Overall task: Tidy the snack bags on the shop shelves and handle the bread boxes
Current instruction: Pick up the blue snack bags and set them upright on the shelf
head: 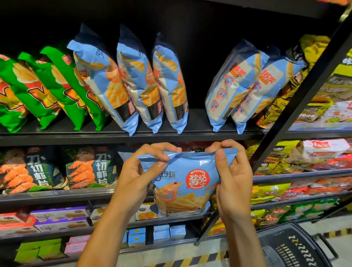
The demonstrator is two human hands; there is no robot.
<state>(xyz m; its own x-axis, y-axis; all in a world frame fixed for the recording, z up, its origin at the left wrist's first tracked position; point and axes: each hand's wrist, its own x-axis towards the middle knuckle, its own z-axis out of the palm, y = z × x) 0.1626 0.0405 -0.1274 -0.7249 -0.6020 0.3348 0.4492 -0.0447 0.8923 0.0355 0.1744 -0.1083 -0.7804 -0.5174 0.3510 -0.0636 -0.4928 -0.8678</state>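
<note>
I hold a light-blue snack bag (pixel 184 185) with a red round label upright in front of the shelves. My left hand (pixel 139 173) pinches its top left corner and my right hand (pixel 234 177) grips its top right corner. On the shelf (pixel 114 137) just above stand three matching blue bags (pixel 133 79) leaning left and two blue bags (pixel 242 86) leaning right, with a dark gap (pixel 197 105) between the two groups. Flat bread boxes (pixel 59 219) lie on a lower shelf at the left.
Green bags (pixel 35 85) lean at the left of the upper shelf, dark shrimp-chip bags (pixel 44 170) fill the shelf below. A black upright post (pixel 298 106) divides off the right-hand shelving with yellow bags. A black shopping basket (pixel 293 263) stands on the floor at lower right.
</note>
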